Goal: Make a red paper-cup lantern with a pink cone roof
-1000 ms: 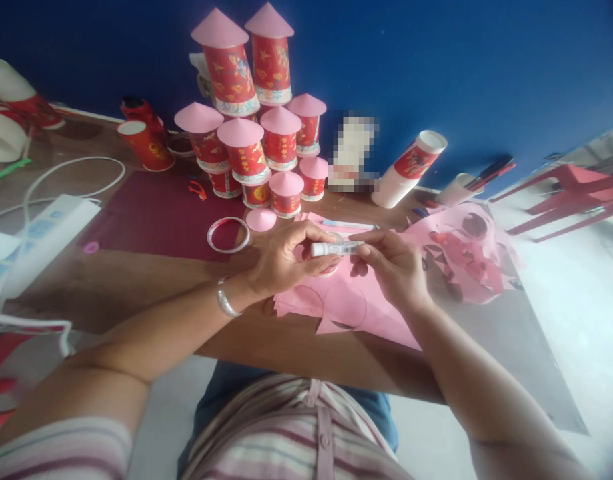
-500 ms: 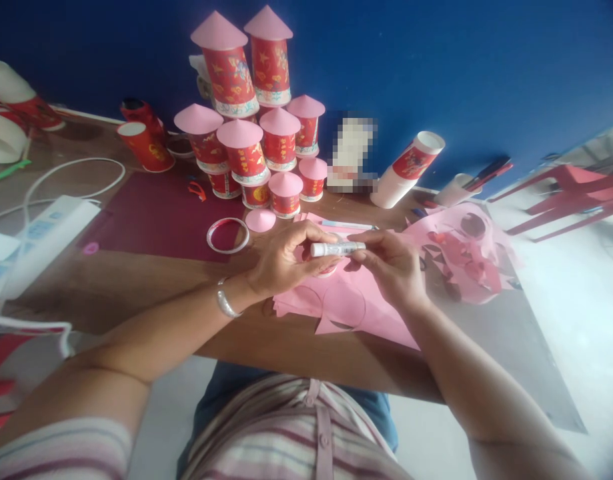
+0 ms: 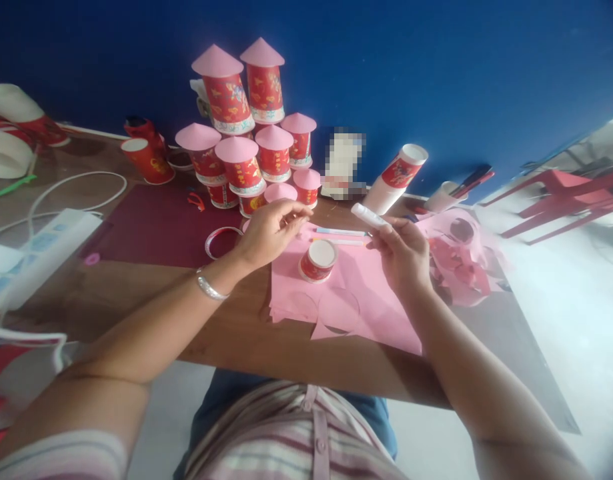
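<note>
My right hand (image 3: pixel 403 257) grips a white glue stick (image 3: pixel 369 217), which points up and to the left. My left hand (image 3: pixel 275 230) is apart from it, thumb and fingertips drawn together; whatever they may hold is too small to make out. Between the hands, a short red paper cup (image 3: pixel 317 263) with its white end up stands on pink paper sheets (image 3: pixel 386 313). Circle outlines or cuts show on the paper. Partly hidden behind my left hand are a pink cone-topped cup and a roll of tape (image 3: pixel 213 240).
Red cups with pink cone roofs (image 3: pixel 236 163) stand stacked by the blue wall. Two pencil-like sticks (image 3: pixel 341 233) lie on the paper. Pink scraps (image 3: pixel 456 260), a pen cup (image 3: pixel 443 195) and a tall cup stack (image 3: pixel 396 177) are right. A power strip (image 3: pixel 46 247) lies left.
My hands have parted. The glue stick has moved right and up in my right hand, while my left hand has moved left, bringing the short cup into view.
</note>
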Available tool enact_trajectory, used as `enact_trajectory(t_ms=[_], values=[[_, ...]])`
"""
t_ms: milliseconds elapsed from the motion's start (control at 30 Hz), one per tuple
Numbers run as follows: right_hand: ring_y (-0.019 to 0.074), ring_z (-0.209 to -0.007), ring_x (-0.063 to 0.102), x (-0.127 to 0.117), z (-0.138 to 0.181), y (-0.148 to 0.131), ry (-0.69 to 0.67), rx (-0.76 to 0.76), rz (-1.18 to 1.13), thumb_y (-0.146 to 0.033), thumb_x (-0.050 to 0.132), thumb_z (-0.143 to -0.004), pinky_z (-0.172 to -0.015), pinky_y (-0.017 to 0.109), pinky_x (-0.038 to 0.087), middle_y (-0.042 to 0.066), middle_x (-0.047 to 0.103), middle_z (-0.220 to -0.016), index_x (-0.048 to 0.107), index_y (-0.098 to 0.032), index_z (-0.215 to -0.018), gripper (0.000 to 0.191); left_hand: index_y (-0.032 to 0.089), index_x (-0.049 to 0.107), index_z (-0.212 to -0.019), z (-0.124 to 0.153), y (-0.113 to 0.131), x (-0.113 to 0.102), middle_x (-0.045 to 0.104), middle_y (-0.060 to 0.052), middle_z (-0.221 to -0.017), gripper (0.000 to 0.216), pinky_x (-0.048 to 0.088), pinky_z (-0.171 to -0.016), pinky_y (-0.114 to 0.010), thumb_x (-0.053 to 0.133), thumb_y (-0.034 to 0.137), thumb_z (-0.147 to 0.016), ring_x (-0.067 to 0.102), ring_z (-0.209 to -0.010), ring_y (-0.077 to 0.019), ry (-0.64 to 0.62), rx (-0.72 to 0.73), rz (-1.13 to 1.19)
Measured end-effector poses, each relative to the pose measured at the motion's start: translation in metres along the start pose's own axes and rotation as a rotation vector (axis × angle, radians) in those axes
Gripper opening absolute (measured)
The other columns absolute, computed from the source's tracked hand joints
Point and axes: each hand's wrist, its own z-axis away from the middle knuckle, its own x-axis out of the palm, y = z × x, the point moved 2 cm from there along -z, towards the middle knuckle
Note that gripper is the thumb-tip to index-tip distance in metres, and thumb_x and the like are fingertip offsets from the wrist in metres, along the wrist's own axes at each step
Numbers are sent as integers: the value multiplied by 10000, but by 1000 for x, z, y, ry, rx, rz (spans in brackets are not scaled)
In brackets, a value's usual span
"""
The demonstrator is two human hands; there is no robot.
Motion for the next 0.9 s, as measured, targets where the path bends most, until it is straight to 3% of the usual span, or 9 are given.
enact_trajectory(t_ms=[100, 200, 400, 467, 633, 700, 800, 900], values=[[93, -607, 579, -7, -3, 15, 17, 52, 14, -505, 890, -812, -618, 271, 589, -42, 667, -720, 676, -211, -908, 376, 175, 787, -986, -7, -17, 4, 787, -64, -945, 109, 575, -738, -298, 752, 276, -966, 696, -765, -163, -125, 2, -210], [94, -614, 593, -10, -3, 26, 46, 93, 9, -494, 908, -776, -628, 276, 599, -32, 687, -730, 681, -202, -901, 390, 176, 816, -1051, -9, -28, 12, 766, -86, -985, 133, 589, -795, -332, 764, 249, -952, 721, -860, -208, -241, 17, -367], [117, -614, 640, -9, 3, 36, 8, 128, 74, -550, 904, -779, -646, 318, 629, -22, 709, -751, 695, -215, -908, 416, 174, 807, -1114, -8, -28, 22, 756, -116, -1088, 191, 596, -870, -344, 657, 196, -998, 744, -992, -236, -456, -62, -549], [124, -608, 647, -8, 4, 38, -17, 131, 91, -571, 903, -783, -648, 329, 630, -20, 717, -754, 694, -224, -920, 428, 170, 802, -1054, -9, -24, 21, 760, -112, -1056, 149, 598, -876, -352, 668, 189, -991, 743, -978, -233, -434, -98, -499], [131, -609, 658, -6, 2, 40, -31, 90, 112, -601, 895, -797, -660, 342, 638, -28, 721, -746, 679, -238, -924, 441, 149, 749, -1081, -20, -11, 18, 776, -108, -1076, 137, 613, -851, -342, 724, 243, -986, 739, -926, -196, -202, -174, -325], [134, -614, 665, -5, 0, 39, -31, 75, 116, -600, 893, -802, -669, 343, 638, -32, 721, -741, 678, -240, -930, 438, 152, 724, -1086, -25, -8, 19, 791, -86, -1028, 166, 620, -786, -300, 755, 260, -963, 739, -855, -164, -135, -289, -59], [137, -603, 666, -1, 1, 37, -42, 66, 122, -599, 891, -803, -672, 345, 633, -47, 704, -696, 675, -243, -933, 436, 146, 707, -1042, -32, -5, 25, 786, -64, -967, 200, 607, -700, -268, 797, 260, -905, 707, -738, -127, -157, -384, 227], [137, -605, 675, 2, 2, 34, -57, 62, 139, -580, 883, -814, -673, 335, 620, -53, 698, -681, 678, -241, -936, 415, 134, 717, -1009, -33, -6, 31, 781, -68, -978, 304, 612, -715, -278, 877, 309, -818, 709, -765, -132, -173, -399, 332]])
